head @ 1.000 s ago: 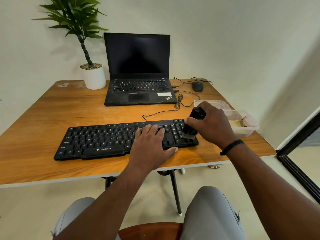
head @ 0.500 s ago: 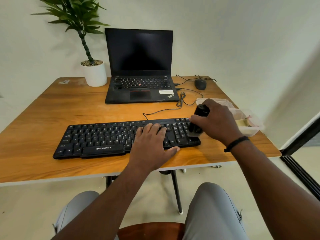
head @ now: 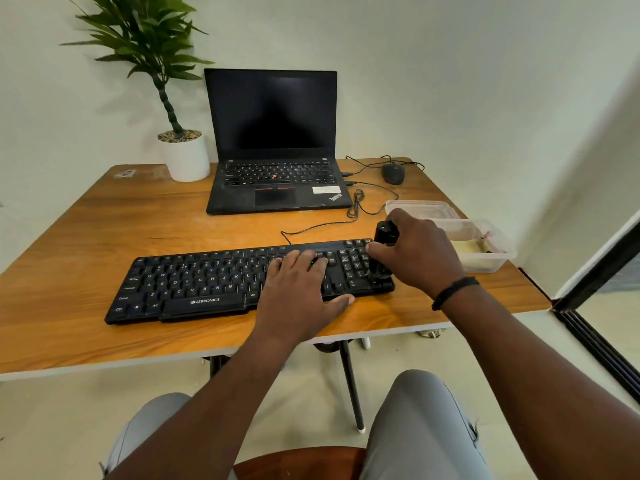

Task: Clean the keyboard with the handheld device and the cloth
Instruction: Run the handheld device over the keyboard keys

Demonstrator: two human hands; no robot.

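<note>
A black keyboard [head: 194,285] lies across the front of the wooden table [head: 86,230]. My left hand [head: 298,292] rests flat on its right-centre keys, fingers straight. My right hand [head: 415,251] grips a black handheld device [head: 384,237], held upright with its lower end on the number pad at the keyboard's right end. A pale cloth [head: 465,247] lies inside a clear plastic tub [head: 491,263] just right of the keyboard.
A black laptop [head: 273,181] stands open at the back, a potted plant [head: 185,157] to its left and a mouse [head: 393,173] with loose cables to its right. A clear lid [head: 419,207] lies behind the tub. The table's right edge is close.
The device and my right hand have shifted slightly over the number pad. My left hand stays flat on the keys; the view has tilted a little.
</note>
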